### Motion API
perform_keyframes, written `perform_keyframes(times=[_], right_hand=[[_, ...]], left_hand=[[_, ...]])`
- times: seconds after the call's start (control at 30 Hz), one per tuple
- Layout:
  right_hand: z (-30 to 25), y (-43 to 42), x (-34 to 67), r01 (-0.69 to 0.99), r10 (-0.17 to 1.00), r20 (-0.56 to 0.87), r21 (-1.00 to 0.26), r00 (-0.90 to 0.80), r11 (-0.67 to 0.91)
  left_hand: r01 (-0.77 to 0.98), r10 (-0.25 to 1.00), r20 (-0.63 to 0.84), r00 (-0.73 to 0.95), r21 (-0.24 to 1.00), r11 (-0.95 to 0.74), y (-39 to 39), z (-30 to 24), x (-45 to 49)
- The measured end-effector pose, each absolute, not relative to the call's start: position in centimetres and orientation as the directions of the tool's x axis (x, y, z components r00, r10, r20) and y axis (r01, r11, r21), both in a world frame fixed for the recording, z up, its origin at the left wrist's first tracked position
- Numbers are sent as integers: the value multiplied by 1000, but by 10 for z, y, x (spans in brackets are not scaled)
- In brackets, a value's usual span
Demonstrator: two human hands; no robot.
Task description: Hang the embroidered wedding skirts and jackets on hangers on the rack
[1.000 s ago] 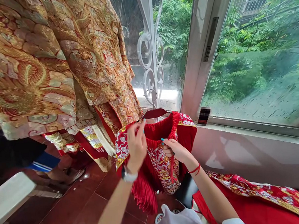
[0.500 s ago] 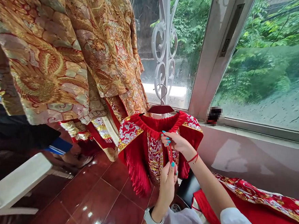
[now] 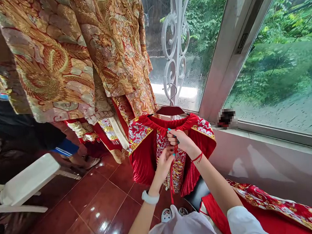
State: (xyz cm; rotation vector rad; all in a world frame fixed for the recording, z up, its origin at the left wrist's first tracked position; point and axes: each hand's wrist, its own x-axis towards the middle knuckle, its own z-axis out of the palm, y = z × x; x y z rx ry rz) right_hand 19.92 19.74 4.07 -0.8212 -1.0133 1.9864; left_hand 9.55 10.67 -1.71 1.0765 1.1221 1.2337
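Note:
A red skirt (image 3: 145, 167) with silver and gold embroidery and pleated sides hangs by its gathered waistband from a dark red hanger (image 3: 171, 111). My right hand (image 3: 183, 140) is closed in a pinch just below the front of the waistband, on a thin red tie. Slightly lower and to the left, my left hand (image 3: 164, 163) has its thumb and fingers close together on the same tie. The tie's loose end (image 3: 172, 190) dangles below that hand. What lies between the fingertips is partly hidden.
Gold embroidered jackets (image 3: 53, 67) hang at the left. Below them are a white stool (image 3: 32, 175) and another person's leg (image 3: 79, 159). A window (image 3: 276, 80) with a white scroll grille (image 3: 170, 37) stands ahead. Red embroidered cloth (image 3: 282, 208) lies at the lower right.
My left hand has moved up along the tie, closer to my right hand, leaving the tie's lower end hanging. My right hand stays by the waistband.

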Motion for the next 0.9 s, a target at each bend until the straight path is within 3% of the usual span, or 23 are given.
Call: perform_keyframes(times=[0.13,0.3,0.37,0.47,0.53,0.63,0.73,0.9], right_hand=[[41,201,197,-353,871,-179,-863,-457,-362],[34,197,223,-268,840,-116,-917,-530,-296],[27,189,240,-193,876,-54,-967,-479,-165],[14,169,254,-16,964,173,-985,-201,173],[7,158,255,198,902,422,-880,-89,431],[3,153,250,460,694,681,-551,-234,696],[9,166,251,497,532,734,-304,-421,813],[18,193,253,484,382,746,-92,-546,870]], left_hand=[[35,999,-25,-26,999,26,122,-1,88],[407,985,168,-38,903,-139,103,16,75],[446,985,174,10,881,-160,98,21,71],[441,981,184,67,876,-194,97,27,69],[445,977,197,85,869,-214,97,29,69],[484,973,199,119,844,-232,97,31,68],[538,972,164,169,811,-230,99,34,69],[593,965,147,216,766,-249,110,42,74]])
